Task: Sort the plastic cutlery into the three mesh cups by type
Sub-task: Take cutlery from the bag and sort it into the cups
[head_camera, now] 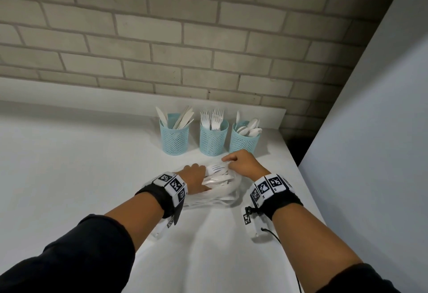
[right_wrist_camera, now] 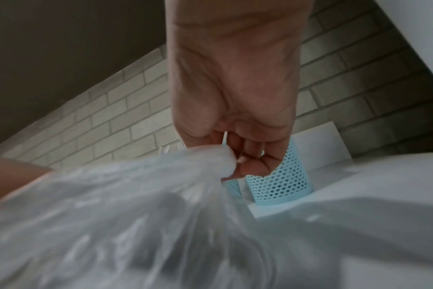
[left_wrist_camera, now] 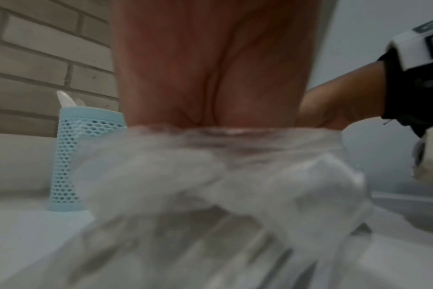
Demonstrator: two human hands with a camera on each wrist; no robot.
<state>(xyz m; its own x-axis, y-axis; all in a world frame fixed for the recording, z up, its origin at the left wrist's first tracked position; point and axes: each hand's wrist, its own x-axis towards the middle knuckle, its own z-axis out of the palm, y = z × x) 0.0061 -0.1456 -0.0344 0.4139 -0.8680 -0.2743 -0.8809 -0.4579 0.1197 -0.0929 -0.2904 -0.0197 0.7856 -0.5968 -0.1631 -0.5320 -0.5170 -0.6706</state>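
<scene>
Three blue mesh cups stand in a row near the wall: the knife cup [head_camera: 174, 134], the fork cup [head_camera: 213, 138] and the spoon cup [head_camera: 244, 141]. In front of them lies a clear plastic bag [head_camera: 228, 196] of white cutlery [head_camera: 216, 177], with fork tines showing on top. My left hand [head_camera: 194, 175] reaches into the bag's mouth, where the plastic hides its fingers [left_wrist_camera: 235, 176]. My right hand [head_camera: 239, 161] pinches the bag's edge [right_wrist_camera: 218, 160] between thumb and fingers and holds it up. The knife cup [left_wrist_camera: 69, 156] shows in the left wrist view and the spoon cup [right_wrist_camera: 282, 181] in the right.
The white table [head_camera: 69, 165] runs out to the left and towards me. A brick wall [head_camera: 162, 37] stands close behind the cups, with a raised white ledge along its foot. A pale panel [head_camera: 382, 142] closes the right side past the table's right edge.
</scene>
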